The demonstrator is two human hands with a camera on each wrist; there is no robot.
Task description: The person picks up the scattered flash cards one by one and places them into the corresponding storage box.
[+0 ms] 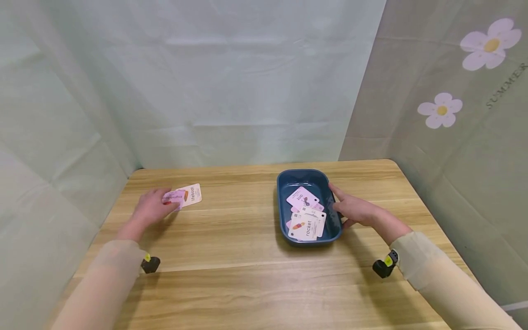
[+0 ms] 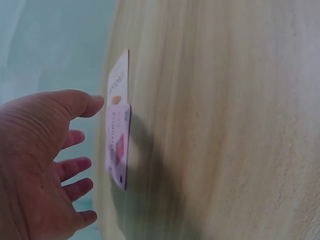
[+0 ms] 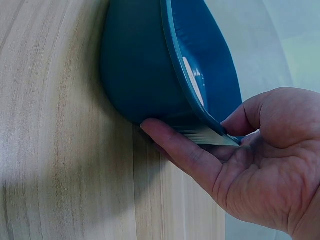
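My left hand (image 1: 153, 207) is over a pink flash card (image 1: 176, 198) at the table's left side, fingers loosely spread. Beneath that card's edge lies a white flash card (image 1: 194, 194) marked "lifeboat". In the left wrist view, a gap separates the thumb and fingers (image 2: 75, 167) from the pink card (image 2: 118, 142). My right hand (image 1: 356, 210) grips the right wall of a dark blue rectangular bin (image 1: 280, 201), thumb over the rim and fingers along the outside. Several pink and white flash cards lie overlapping in the bin, a "rocket" card (image 1: 302, 228) on top.
The wooden table (image 1: 231, 275) has rounded far corners. Pale curtains (image 1: 239, 91) stand behind it and at both sides, with printed flowers on the right one. A small black wrist camera (image 1: 151, 264) sits at the left cuff, another (image 1: 383, 269) at the right.
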